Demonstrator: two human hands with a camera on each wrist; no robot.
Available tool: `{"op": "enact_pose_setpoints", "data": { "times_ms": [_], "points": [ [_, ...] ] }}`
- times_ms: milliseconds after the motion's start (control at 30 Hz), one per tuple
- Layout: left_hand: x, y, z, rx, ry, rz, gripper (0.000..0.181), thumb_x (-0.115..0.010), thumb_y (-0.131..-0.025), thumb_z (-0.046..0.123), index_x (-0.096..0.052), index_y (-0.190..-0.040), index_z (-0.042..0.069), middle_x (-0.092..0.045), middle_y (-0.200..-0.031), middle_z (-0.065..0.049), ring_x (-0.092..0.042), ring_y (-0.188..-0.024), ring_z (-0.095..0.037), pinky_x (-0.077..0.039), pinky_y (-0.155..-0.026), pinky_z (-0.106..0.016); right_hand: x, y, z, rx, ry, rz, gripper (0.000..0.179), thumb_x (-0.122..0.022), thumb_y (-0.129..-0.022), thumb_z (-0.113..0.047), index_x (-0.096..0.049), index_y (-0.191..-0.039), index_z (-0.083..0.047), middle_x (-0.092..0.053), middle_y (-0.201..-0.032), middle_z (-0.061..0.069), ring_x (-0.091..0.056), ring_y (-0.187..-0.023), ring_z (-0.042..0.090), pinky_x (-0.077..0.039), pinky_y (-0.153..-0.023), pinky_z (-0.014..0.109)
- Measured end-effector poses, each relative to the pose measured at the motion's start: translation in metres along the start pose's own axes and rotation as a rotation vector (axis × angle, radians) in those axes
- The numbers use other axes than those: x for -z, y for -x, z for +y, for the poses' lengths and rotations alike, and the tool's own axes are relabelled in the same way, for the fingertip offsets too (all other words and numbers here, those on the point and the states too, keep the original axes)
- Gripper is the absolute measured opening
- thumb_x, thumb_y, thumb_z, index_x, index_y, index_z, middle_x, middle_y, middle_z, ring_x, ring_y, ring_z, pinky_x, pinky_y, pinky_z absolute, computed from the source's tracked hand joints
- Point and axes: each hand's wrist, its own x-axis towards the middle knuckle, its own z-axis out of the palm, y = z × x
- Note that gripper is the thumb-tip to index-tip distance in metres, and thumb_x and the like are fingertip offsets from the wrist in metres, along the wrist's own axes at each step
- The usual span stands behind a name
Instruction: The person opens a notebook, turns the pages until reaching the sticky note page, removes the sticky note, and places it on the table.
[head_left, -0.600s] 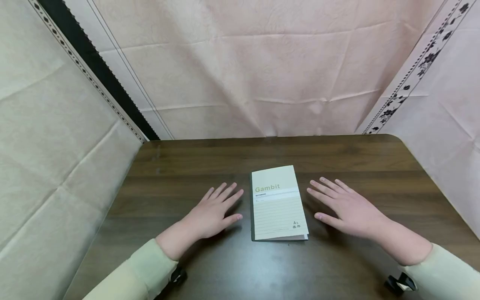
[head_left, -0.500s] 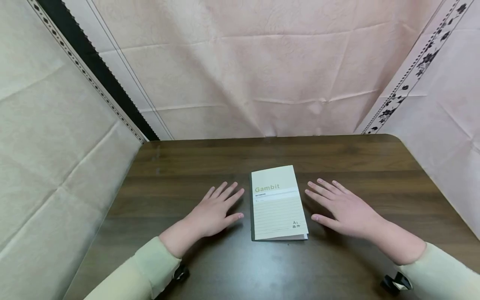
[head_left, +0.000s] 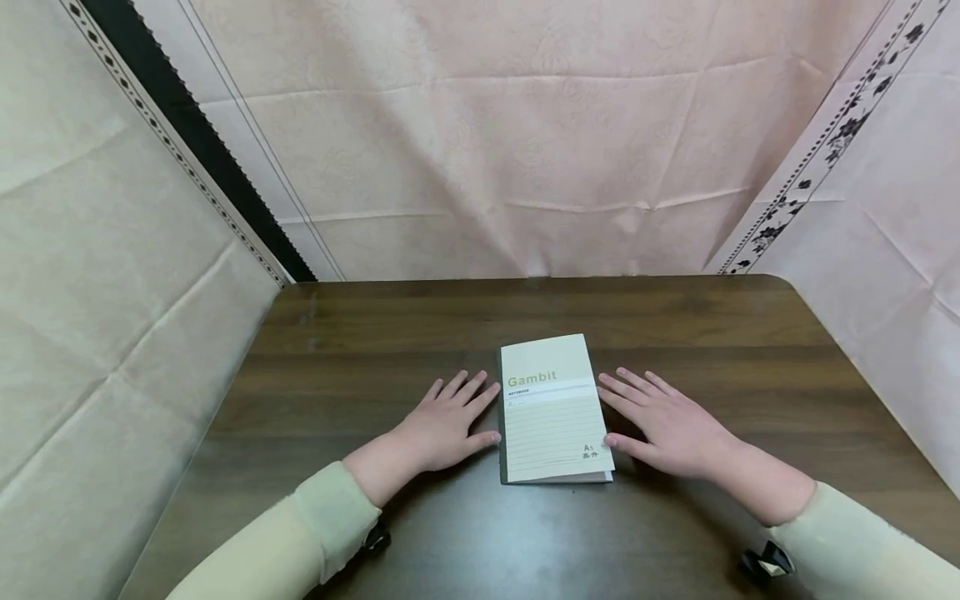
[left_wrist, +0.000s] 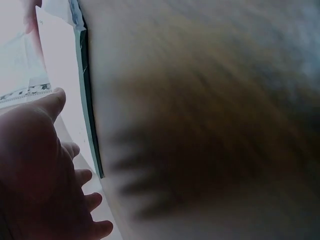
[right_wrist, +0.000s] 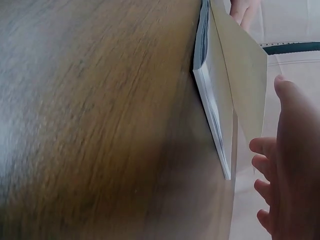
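A pale notebook (head_left: 555, 417) with a dark green spine and "Gambit" printed on its cover lies on the wooden table. My left hand (head_left: 446, 425) is spread beside its spine, with the thumb and index fingertips right at that edge. On the other side my right hand (head_left: 671, 425) is also spread, its thumb tip overlapping the cover's right edge in the head view. In the right wrist view the notebook's front cover (right_wrist: 245, 65) is lifted away from the pages, and the fingers of my right hand (right_wrist: 295, 160) are straight near it. Neither hand grips anything.
The brown wooden table (head_left: 360, 325) ends at a back edge with rounded right corner. Pale cloth (head_left: 525, 150) hangs behind it and at both sides. A dark device (head_left: 765, 562) sits under the right sleeve, and another device (head_left: 377, 537) under the left.
Both hands have moved inward, the left to the right and the right to the left, up to the notebook's edges. The notebook has stayed in place on the table.
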Motion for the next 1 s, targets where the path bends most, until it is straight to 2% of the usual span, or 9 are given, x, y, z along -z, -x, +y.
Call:
{"op": "enact_pose_setpoints", "data": {
  "times_ms": [400,1000],
  "points": [
    [-0.0048,-0.0096,0.0085,0.0,0.011,-0.06,0.079,-0.038,-0.095,0.07,-0.009,-0.16,0.033,-0.007,-0.166,0.004,-0.004,-0.153,-0.025,-0.009,-0.118,-0.057,-0.0049,-0.0033,-0.002,-0.02,-0.036,-0.019,0.077,-0.041,-0.097,-0.066,-0.037,-0.154,-0.014,-0.031,-0.16,0.002,-0.024,-0.149,0.027,-0.016,-0.118,0.05],
    [-0.0062,-0.0089,0.0104,-0.004,-0.018,-0.06,0.079,-0.037,-0.096,0.069,-0.009,-0.16,0.032,-0.007,-0.166,0.002,-0.005,-0.152,-0.025,-0.011,-0.118,-0.057,-0.0027,-0.0068,-0.0031,-0.016,-0.049,-0.003,0.077,-0.041,-0.097,-0.067,-0.037,-0.154,-0.015,-0.032,-0.16,0.002,-0.024,-0.149,0.028,-0.015,-0.118,0.049]
  ]
}}
